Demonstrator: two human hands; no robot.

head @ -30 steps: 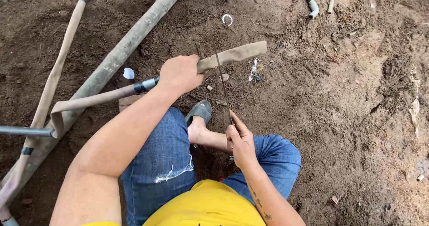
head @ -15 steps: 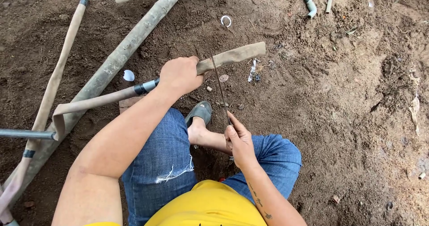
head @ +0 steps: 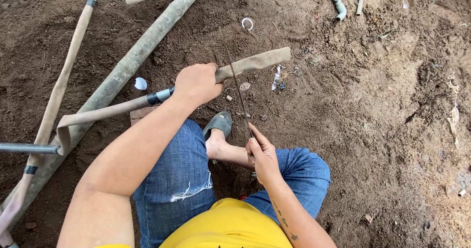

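My left hand (head: 197,83) grips a flat, dusty tan hose (head: 255,62) and holds its free end out over the dirt. My right hand (head: 261,153) grips the near end of a thin dark blade (head: 236,85), like a hacksaw blade, which runs up and across the hose just right of my left hand. The hose runs back to the left past a black band (head: 153,99) and folds over near a metal pipe (head: 27,148). I am crouched in blue jeans and a yellow shirt, with my foot in a grey sandal (head: 219,123) below the hose.
A thick dusty hose (head: 128,66) lies diagonally at left, a thinner one (head: 64,79) beside it. More pipe pieces (head: 335,2) lie at the top. A white ring (head: 248,23), a white scrap (head: 141,84) and small debris (head: 277,78) sit on brown soil.
The blade has slid forward across the hose, its tip now farther up, as my right hand pushed a little toward the hose. My left hand keeps the hose still.
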